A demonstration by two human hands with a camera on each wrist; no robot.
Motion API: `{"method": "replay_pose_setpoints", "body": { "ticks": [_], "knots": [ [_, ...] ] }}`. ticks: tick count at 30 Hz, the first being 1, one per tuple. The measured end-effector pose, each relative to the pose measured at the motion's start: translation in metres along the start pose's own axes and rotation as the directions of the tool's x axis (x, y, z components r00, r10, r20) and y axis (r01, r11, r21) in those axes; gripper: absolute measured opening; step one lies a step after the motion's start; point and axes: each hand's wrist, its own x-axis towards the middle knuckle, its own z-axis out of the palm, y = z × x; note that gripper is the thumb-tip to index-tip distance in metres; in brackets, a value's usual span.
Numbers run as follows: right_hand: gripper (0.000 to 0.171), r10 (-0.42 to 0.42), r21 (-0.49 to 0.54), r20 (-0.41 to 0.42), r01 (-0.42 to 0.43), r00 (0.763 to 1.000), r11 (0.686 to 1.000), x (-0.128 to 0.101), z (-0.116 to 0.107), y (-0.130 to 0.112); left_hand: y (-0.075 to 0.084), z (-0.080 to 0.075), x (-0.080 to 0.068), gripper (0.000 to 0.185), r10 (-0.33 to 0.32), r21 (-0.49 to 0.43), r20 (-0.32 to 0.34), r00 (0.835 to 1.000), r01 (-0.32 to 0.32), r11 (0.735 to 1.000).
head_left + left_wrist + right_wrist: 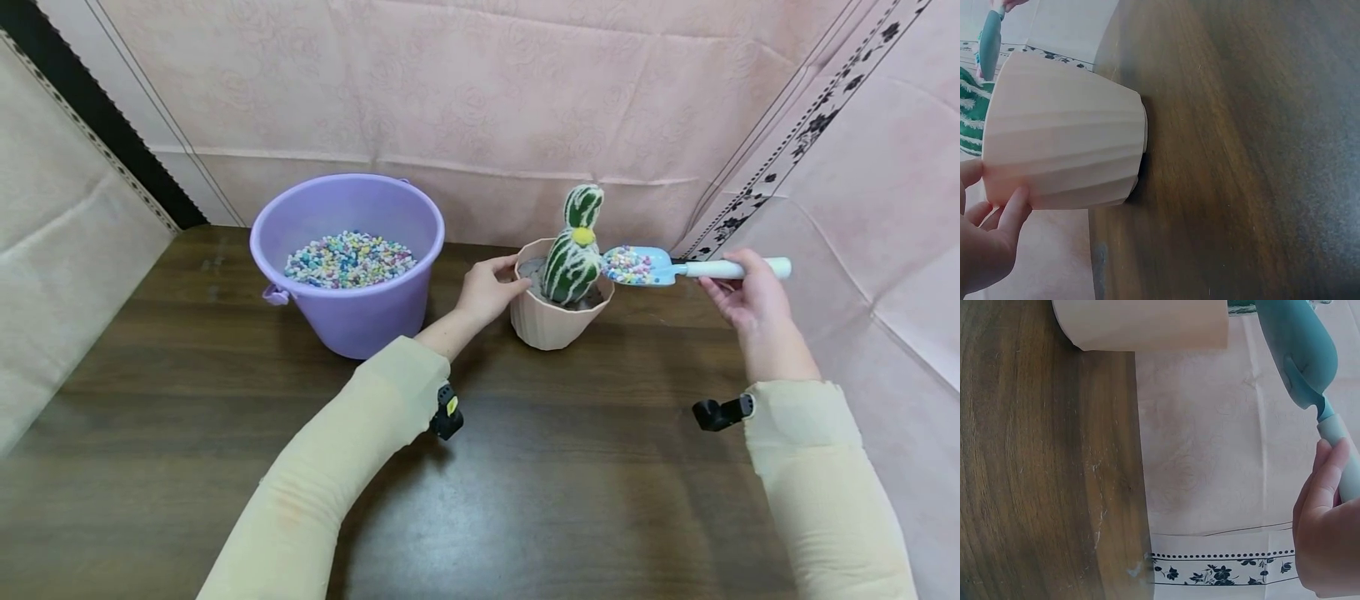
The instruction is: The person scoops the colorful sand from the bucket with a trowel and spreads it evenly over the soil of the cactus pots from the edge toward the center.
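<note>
The right hand (750,296) is gripping the white handle of a blue scoop (652,267) full of coloured pebbles, just beside the cactus (572,258). The left hand (487,292) is holding the rim of the pink pot (551,325), which is standing on the tabletop (570,483) near the purple bucket (360,321).

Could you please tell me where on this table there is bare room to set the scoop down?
The widest bare patch of the table lies in front of the pot, between the two sleeves. A smaller strip lies left of the purple bucket. It is crowded at the back: bucket, left hand on the pot rim, cactus, and the loaded scoop in the right hand.
</note>
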Motion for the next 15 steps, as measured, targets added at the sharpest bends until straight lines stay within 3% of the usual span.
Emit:
{"method": "replay_pose_setpoints", "body": {
  "ticks": [7,15],
  "knots": [
    [0.017,-0.070,-0.108,0.027,0.073,0.997,0.991,-0.0028,0.0034,0.0012,0.0005,0.0009,0.0002,0.046,-0.004,0.025,-0.007,1.000,0.004,1.000],
    [0.020,-0.097,-0.166,0.008,0.097,0.995,0.981,-0.0041,0.0065,0.0015,0.0003,0.0007,0.0005,0.046,-0.001,0.016,-0.006,1.000,0.001,1.000]
  ]
}}
